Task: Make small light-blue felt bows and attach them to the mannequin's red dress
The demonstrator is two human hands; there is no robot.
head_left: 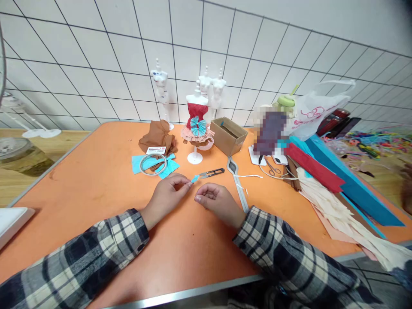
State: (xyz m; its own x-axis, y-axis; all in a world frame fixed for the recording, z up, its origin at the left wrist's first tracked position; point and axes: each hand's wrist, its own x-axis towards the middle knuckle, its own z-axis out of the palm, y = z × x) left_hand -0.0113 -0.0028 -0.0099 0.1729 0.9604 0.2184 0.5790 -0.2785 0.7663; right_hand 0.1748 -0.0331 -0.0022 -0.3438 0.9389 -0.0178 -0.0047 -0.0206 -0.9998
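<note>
Between the thumb and forefinger of my left hand [169, 193] is a small blue crepe paper piece [195, 178]. Just right of it, my right hand [220, 201] has its fingers curled in a pinch; whatever they hold, if anything, is too small to make out. Black-handled thread snips [212, 173] lie just beyond both hands, their tips by the blue piece. Behind them a small mannequin [197, 116] stands upright, wearing a red bodice, a pink ruffled skirt and a blue bow.
Left of the mannequin are brown crepe paper [157, 135], blue strips [137, 164] and a roll of tape [141, 165]. A cardboard box [228, 139], a grey zipper [238, 184], scissors [273, 171] and paper rolls [315, 167] lie rightward. Bare mannequins [161, 88] stand at the wall.
</note>
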